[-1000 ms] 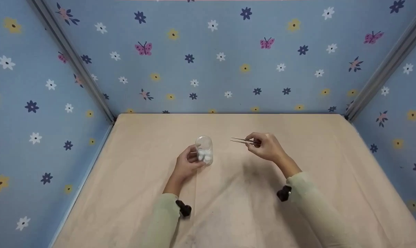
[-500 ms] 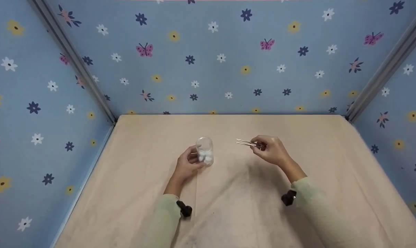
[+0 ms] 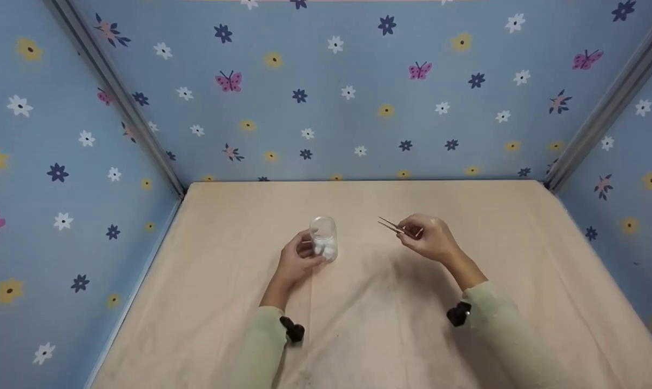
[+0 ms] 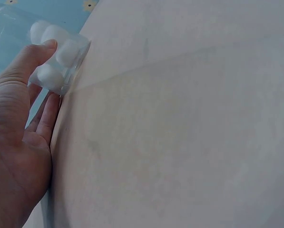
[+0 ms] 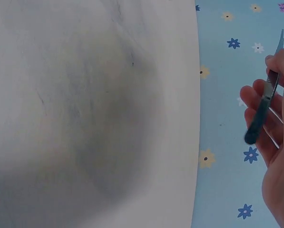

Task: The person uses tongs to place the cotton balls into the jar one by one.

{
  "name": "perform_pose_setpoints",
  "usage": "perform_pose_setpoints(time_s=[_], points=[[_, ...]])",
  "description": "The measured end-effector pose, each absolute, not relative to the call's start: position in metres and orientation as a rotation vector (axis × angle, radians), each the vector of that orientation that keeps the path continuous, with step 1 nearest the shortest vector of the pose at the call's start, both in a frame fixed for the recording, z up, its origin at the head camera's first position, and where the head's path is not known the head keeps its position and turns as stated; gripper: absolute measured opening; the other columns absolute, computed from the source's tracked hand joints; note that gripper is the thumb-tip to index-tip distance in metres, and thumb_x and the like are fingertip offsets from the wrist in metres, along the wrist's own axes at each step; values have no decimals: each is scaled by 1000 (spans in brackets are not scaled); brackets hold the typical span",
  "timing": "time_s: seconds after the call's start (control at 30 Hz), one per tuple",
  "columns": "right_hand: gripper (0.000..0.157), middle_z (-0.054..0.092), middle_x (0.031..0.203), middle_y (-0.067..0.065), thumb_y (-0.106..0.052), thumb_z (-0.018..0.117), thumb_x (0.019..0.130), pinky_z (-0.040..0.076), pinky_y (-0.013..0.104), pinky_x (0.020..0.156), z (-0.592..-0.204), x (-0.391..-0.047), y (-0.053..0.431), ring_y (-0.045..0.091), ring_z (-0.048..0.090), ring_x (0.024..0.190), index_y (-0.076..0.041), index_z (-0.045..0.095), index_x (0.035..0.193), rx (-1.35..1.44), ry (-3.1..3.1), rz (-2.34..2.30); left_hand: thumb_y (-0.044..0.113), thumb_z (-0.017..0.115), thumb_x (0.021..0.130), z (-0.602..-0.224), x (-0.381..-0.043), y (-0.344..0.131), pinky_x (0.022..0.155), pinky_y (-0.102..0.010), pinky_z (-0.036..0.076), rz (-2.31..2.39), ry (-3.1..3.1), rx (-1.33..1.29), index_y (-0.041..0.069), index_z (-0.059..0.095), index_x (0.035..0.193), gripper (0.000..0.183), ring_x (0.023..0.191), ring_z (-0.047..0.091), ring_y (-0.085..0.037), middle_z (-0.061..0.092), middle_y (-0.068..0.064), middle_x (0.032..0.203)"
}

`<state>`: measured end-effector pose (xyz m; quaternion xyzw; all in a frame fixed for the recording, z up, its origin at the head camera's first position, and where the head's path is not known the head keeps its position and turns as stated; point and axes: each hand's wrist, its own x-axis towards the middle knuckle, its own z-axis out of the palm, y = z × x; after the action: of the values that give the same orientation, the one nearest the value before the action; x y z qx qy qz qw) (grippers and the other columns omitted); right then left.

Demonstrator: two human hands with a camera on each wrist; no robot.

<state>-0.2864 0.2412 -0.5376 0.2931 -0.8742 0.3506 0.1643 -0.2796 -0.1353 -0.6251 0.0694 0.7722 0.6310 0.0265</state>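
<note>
A clear jar (image 3: 323,229) with several white cotton balls (image 4: 56,40) at its bottom stands on the cloth-covered table. My left hand (image 3: 296,259) grips it from the left side, the thumb across its lower wall in the left wrist view. To the right, my right hand (image 3: 429,236) pinches metal tweezers (image 3: 391,225) above the table. The two tips point left toward the jar and stand apart, with nothing seen between them. In the right wrist view the rounded back end of the tweezers (image 5: 257,124) shows beside the loosely bent fingers.
A beige cloth (image 3: 239,216) with creases covers the table. Blue flowered walls (image 3: 347,70) rise at the back and both sides, with grey metal posts (image 3: 126,102) in the corners. A black wrist camera (image 3: 292,329) sits at the left cuff, another at the right.
My right hand has drawn back to the right and slightly toward me with the tweezers, farther from the jar. The left hand still holds the jar in place.
</note>
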Motion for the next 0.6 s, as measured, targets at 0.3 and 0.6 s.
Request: perform_pose_setpoints(time_s=[0.3,0.6], points=[[13,81,91,7,-2,85,93,68,33,66,-537,-284,245,19,77,76,-7,82,105,835,-2485,1088,-5,87,92,-622,-279,-134,122,-51,60,1939,2398,181,11,58,160,76,141,70,-42,64,-23,151],[19,79,83,8,-2,85,94,61,28,64,-535,-280,244,9,70,72,0,77,111,788,-2541,1129,-6,86,92,-620,-278,-134,121,-52,61,1956,2387,174,11,59,160,75,141,70,-42,63,-23,151]])
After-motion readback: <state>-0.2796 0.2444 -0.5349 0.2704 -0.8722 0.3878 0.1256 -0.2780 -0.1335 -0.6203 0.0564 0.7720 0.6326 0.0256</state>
